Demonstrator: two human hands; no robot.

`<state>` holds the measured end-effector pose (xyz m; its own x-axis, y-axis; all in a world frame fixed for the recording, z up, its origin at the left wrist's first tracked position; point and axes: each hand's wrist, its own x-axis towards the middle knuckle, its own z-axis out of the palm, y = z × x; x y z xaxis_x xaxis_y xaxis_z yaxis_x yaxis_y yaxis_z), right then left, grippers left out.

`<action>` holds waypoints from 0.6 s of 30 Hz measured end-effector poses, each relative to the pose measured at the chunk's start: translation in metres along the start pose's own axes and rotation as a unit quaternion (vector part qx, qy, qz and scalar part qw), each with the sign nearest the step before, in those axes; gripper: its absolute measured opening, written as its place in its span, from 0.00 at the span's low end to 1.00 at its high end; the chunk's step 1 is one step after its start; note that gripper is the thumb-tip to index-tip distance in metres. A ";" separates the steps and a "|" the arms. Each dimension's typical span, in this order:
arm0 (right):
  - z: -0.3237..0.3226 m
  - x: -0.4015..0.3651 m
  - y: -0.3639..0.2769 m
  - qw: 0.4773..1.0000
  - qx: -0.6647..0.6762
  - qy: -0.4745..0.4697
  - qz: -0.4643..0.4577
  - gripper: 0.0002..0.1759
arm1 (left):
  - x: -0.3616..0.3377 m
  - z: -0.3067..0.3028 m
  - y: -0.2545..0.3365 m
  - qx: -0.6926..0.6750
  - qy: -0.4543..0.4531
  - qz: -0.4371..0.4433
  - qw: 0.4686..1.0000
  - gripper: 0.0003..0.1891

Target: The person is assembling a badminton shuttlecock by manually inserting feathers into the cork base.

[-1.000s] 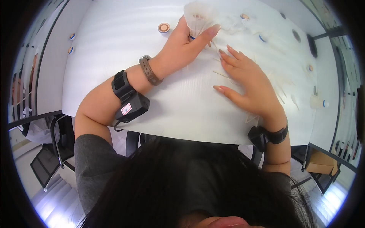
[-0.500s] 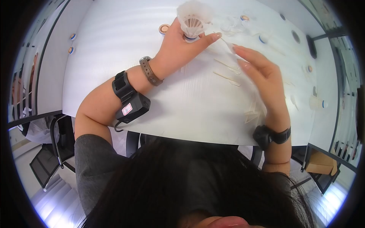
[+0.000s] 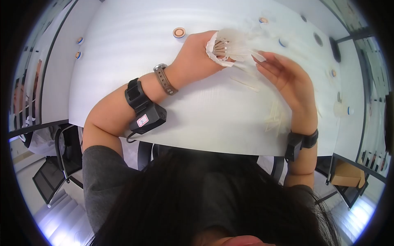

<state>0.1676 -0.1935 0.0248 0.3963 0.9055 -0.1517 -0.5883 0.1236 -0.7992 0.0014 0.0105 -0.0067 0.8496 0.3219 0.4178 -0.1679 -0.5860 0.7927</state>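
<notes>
My left hand [image 3: 197, 55] holds a white feather shuttlecock [image 3: 221, 48] at the upper middle of the view, its feather skirt tilted toward the right. The fingers wrap round its base, which is hidden. To the right, my right hand [image 3: 287, 78] has its thumb and fingertips close together on a white feather [image 3: 258, 56] beside the skirt. Whether that feather is attached is hard to tell. Below the hands a thin feather stick [image 3: 245, 84] lies on the white table [image 3: 205, 119].
Round cork pieces lie at the upper middle [image 3: 179, 33], top right [image 3: 263, 20], left edge [image 3: 78, 55] and right [image 3: 333, 73]. Several pale sticks [image 3: 273, 119] are near my right forearm. A blurred shuttlecock [image 3: 341, 109] lies at the right.
My left hand has turned the shuttlecock from upright to tilted right and lowered it. The right fingertips are now at its skirt. One stick on the table is now blurred or covered.
</notes>
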 end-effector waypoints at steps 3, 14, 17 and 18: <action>0.001 0.000 0.000 1.000 0.001 0.011 -0.002 0.17 | -0.001 -0.001 0.002 0.014 0.000 0.002 1.000 0.17; 0.004 0.000 0.002 0.988 -0.108 0.041 -0.105 0.17 | 0.001 -0.003 0.005 0.048 -0.028 -0.002 0.998 0.11; 0.014 -0.001 0.005 0.964 -0.217 0.029 -0.152 0.17 | -0.001 -0.005 0.005 -0.001 -0.043 0.013 0.999 0.10; 0.018 -0.001 0.007 0.954 -0.253 0.024 -0.159 0.17 | -0.001 -0.003 0.004 -0.006 -0.031 0.034 0.999 0.10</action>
<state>0.1504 -0.1864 0.0298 0.5373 0.8336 0.1283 -0.0216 0.1656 -0.9860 -0.0014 0.0104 -0.0025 0.8656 0.2337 0.4428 -0.2323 -0.5960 0.7686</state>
